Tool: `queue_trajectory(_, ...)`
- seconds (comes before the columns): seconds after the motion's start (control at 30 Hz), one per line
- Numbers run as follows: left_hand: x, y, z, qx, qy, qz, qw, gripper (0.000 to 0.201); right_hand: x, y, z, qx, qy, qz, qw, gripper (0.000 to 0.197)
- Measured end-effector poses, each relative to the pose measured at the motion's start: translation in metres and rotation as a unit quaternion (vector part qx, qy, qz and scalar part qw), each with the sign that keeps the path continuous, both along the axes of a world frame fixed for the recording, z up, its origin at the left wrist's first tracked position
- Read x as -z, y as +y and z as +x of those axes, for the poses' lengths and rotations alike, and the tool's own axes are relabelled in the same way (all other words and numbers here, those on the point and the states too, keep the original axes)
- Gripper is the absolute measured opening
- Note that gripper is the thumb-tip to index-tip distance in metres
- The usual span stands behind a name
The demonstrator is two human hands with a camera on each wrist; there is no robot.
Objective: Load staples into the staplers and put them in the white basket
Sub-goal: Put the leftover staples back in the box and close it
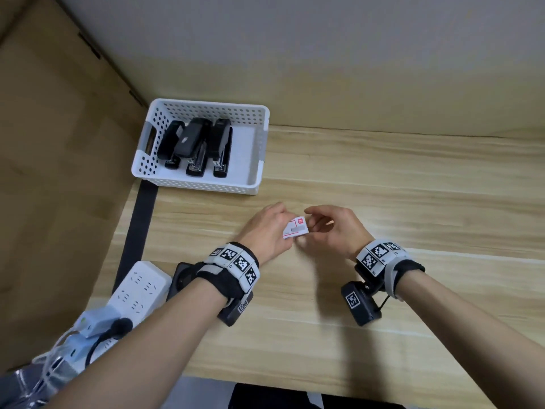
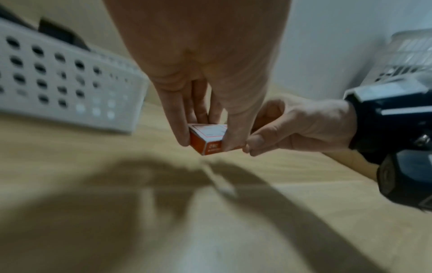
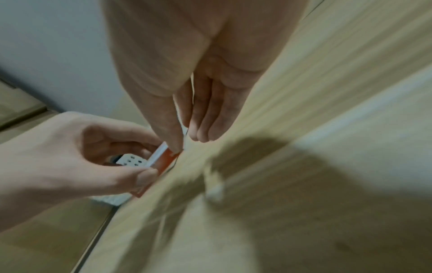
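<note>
Clearly the staplers (image 1: 196,147) are not what occupies the person at this moment: three black ones lie side by side inside the white basket (image 1: 256,175), which sits at the far left of the wooden table (image 1: 383,178), well apart from the hands. No stapler is out on the table that I can see.

Both hands meet over the near middle of the table around a small staple box (image 1: 295,228), white on top with red printing and orange on its sides. The left hand (image 1: 267,231) pinches it, thumb on one side and fingers on the other, steadying it just above the wood (whether it touches the surface I cannot tell). My guess is it is held that way so the other hand can work the box's end.

The right hand (image 1: 330,228) comes at the box's right end, its thumb (image 3: 171,136) set on the orange end face, the remaining fingers lying fairly straight beside it. Its index finger seems to close toward the thumb on that end, so it reads as a light pinch, perhaps on a flap or inner tray.

A white power strip (image 1: 138,287) lies at the near left edge.
</note>
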State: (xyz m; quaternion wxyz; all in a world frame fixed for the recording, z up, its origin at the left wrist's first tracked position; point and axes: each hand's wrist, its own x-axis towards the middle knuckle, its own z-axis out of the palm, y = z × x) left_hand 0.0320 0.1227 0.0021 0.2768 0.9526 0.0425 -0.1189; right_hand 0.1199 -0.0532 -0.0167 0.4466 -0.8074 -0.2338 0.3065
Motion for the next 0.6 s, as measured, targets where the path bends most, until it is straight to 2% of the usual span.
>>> queue_trajectory(0.1,-0.038,0.04,0.004,0.004,-0.024,0.017,1.0,0.016,-0.023,0.009,0.006,0.052,0.019,0.006,0.998,0.041)
queue_trajectory(0.23,-0.071,0.098,0.026,-0.002,-0.049,0.054,0.997,0.02,-0.048,0.03,0.019,0.026,-0.016,-0.046,0.998,0.03)
queue_trajectory(0.43,-0.066,0.128,0.066,0.021,0.067,0.117,0.991,0.021,-0.069,0.06,0.039,-0.013,-0.066,-0.127,0.99,0.021)
queue_trajectory(0.6,-0.044,0.134,0.08,0.038,0.162,0.112,0.98,0.032,-0.062,0.069,0.05,-0.021,-0.065,-0.149,0.986,0.018)
